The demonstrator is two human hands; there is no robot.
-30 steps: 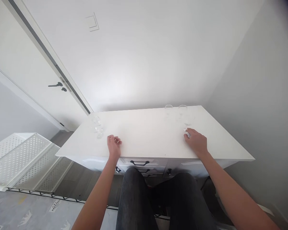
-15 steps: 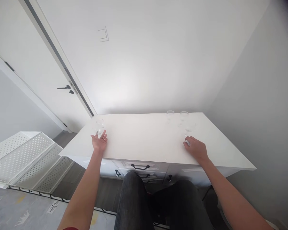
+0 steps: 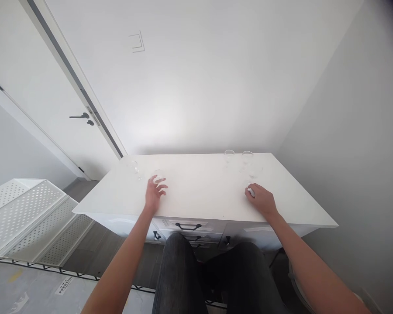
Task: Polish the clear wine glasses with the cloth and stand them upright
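My left hand [image 3: 154, 192] is over the left part of the white cabinet top [image 3: 199, 192], fingers curled round the foot of a clear stemmed glass [image 3: 157, 174] that stands upright. A second clear glass [image 3: 133, 167] stands to its left, near the back corner. On the right part of the top rests my right hand [image 3: 261, 199], closed on a small white object [image 3: 250, 192] whose kind I cannot make out. Just beyond that hand stands a clear glass [image 3: 254, 172], and two more glasses [image 3: 229, 155] [image 3: 247, 157] are at the back edge.
The cabinet has drawers with black handles [image 3: 187, 226] facing my knees. White walls close it in behind and on the right. A white door with a dark lever [image 3: 80, 116] is at the left, and a white perforated rack [image 3: 26, 218] stands on the floor.
My left hand went out to the glasses at the far left, then came back right with one of them. My right hand has stayed in place.
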